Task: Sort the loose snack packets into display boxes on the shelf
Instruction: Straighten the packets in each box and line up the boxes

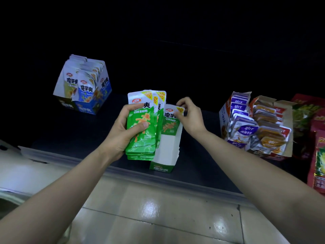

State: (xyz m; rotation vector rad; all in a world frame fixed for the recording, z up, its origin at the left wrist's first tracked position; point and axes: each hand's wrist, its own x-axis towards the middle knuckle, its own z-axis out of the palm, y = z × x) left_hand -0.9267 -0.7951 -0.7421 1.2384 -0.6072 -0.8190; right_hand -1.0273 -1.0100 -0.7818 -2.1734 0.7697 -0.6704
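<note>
Left grip (123,128) holds green-white packets (143,126)

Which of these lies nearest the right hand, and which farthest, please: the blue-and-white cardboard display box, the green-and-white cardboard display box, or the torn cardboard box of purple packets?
1. Green-and-white cardboard display box, just below the right hand.
2. Torn cardboard box of purple packets, to its right.
3. Blue-and-white cardboard display box, far left, farther back.

Dim, black background, floor glare, wide-angle distortion
</note>
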